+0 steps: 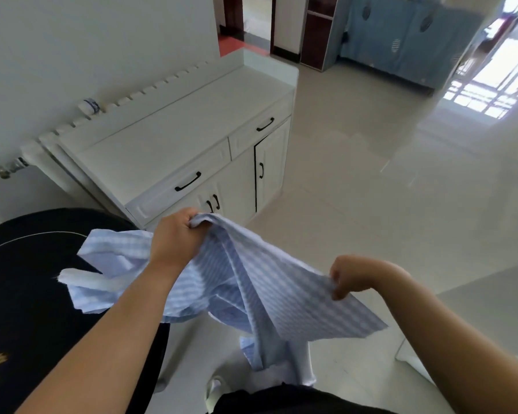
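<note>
Holding our blue striped shirt (251, 282) up just off the right edge of the dark table (27, 279), we reckon the main worry is the loose tail. It hangs down low beside the table towards the floor (371, 189), so if our arms drop at all it'll probably drag and pick up dust. Second thing: our right hand (350, 277), out away from the table, only pinches a thin bit of the edge, and a sharp shake could pull that free and leave the lot swinging from one fist. Our left hand (177, 234), nearer the table, has its fingers curled round a bunched handful, which might set creases if we lay it out like that. Looks-wise it's thin, floppy cloth, pale blue with fine white stripes, pulled into a twisted ridge between the hands, with a crumpled part and a white band lying over the table's edge
</note>
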The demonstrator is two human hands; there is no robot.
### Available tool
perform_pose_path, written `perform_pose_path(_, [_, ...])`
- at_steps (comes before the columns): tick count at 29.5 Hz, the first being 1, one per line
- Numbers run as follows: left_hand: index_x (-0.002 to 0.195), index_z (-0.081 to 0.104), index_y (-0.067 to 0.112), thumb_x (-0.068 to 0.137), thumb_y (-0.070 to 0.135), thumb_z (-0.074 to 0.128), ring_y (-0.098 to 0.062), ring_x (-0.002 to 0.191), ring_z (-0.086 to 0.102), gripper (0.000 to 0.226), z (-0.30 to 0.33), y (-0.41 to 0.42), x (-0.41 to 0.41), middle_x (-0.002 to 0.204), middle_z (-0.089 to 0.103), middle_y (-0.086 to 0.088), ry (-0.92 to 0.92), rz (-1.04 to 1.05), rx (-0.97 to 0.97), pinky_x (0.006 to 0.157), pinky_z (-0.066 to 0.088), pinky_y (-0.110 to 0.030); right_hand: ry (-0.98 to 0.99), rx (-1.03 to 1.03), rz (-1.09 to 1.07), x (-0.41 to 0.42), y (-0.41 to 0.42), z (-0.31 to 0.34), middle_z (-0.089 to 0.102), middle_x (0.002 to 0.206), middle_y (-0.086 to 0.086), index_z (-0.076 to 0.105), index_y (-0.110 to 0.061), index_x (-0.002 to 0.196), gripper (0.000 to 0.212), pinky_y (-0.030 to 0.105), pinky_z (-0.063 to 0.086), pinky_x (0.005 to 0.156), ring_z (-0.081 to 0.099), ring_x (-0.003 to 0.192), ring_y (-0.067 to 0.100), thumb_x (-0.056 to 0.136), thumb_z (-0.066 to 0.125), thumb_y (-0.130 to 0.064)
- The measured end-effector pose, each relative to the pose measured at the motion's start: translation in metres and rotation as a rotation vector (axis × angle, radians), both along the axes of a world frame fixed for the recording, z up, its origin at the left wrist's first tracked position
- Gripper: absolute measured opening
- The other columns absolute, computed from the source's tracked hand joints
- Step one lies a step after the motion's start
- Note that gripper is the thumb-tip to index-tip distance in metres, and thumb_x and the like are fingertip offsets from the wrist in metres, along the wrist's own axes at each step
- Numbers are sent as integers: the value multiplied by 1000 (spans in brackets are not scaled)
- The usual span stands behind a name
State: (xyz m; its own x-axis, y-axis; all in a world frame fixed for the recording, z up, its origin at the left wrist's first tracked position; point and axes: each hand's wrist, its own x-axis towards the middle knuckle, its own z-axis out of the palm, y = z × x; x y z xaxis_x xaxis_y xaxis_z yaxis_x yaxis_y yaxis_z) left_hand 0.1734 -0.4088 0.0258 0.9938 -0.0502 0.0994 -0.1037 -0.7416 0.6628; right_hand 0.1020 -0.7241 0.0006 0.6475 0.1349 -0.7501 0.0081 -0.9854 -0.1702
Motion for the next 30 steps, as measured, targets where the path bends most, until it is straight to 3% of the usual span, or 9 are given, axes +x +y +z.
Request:
perform_pose_path(6, [64, 43, -3, 87, 19, 58, -20, 56, 33, 35, -6, -1, -3, 57, 40, -14, 80, 192, -199, 53, 28, -33, -243, 297, -521, -15, -29, -52, 50, 68, -6, 47, -24, 69, 22, 23, 34, 55, 47, 70, 16, 83, 63, -20])
perform_pose_path(11, [67, 44, 1, 87, 22, 56, -17, 57, 33, 31, 2, -5, -11, 60, 38, -8, 142, 315, -394, 56, 30, -32, -26, 134, -376, -31, -24, -81, 52, 69, -2, 52, -19, 69, 15, 24, 35, 56, 47, 71, 18, 83, 59, -17])
perform_pose_path(13, [72, 50, 2, 88, 21, 54, -18, 60, 40, 26, 7, -5, -13, 64, 47, -9, 155, 356, -454, 57, 34, -31, -63, 142, -498, -31, -23, -89, 48, 64, 3, 51, -15, 62, 24, 25, 30, 52, 41, 65, 18, 85, 58, -14])
perform_pose_path(17, [76, 50, 0, 87, 19, 49, -18, 66, 46, 22, 12, 1, -19, 69, 51, -10, 195, 311, -514, 62, 37, -33, -373, 901, -1476, -31, -25, -79, 55, 75, -1, 57, -18, 76, 20, 27, 34, 77, 47, 74, 12, 95, 55, -12])
perform_pose_path(19, [80, 51, -5, 87, 19, 49, -18, 67, 47, 24, 15, -1, -24, 71, 52, -11, 213, 267, -526, 64, 37, -35, -489, 1118, -1647, -22, -23, -67, 61, 82, -10, 54, -20, 86, 19, 23, 37, 85, 54, 82, 3, 101, 43, -23])
perform_pose_path(21, [78, 53, -2, 89, 21, 50, -19, 68, 50, 25, 20, -5, -29, 71, 54, -11, 229, 250, -579, 65, 39, -36, -591, 1218, -1607, -9, -22, -50, 65, 66, -15, 54, -19, 90, 27, 9, 45, 65, 60, 65, -3, 100, 34, -34])
perform_pose_path(24, [73, 63, 13, 94, 23, 51, -22, 71, 65, 26, 36, -14, -35, 72, 67, -7, 297, 276, -692, 66, 50, -35, -337, 1600, -1554, 8, -11, -30, 71, 67, 2, 67, -6, 86, 21, 19, 54, 55, 67, 58, 11, 92, 49, -17])
perform_pose_path(28, [83, 67, 10, 96, 24, 47, -19, 74, 69, 28, 58, -20, -43, 73, 73, -4, 306, 192, -661, 65, 55, -33, 110, 1243, -962, 0, 36, -4, 68, 62, 1, 67, -5, 83, 17, 20, 51, 51, 62, 52, 9, 91, 53, 1])
perform_pose_path(30, [90, 67, 5, 98, 24, 45, -25, 81, 70, 30, 67, -21, -46, 81, 73, -10, 303, 141, -634, 74, 56, -39, 63, 1036, -689, -6, 61, 5, 66, 63, -6, 67, -6, 81, 17, 15, 47, 54, 58, 54, 3, 92, 54, -1])
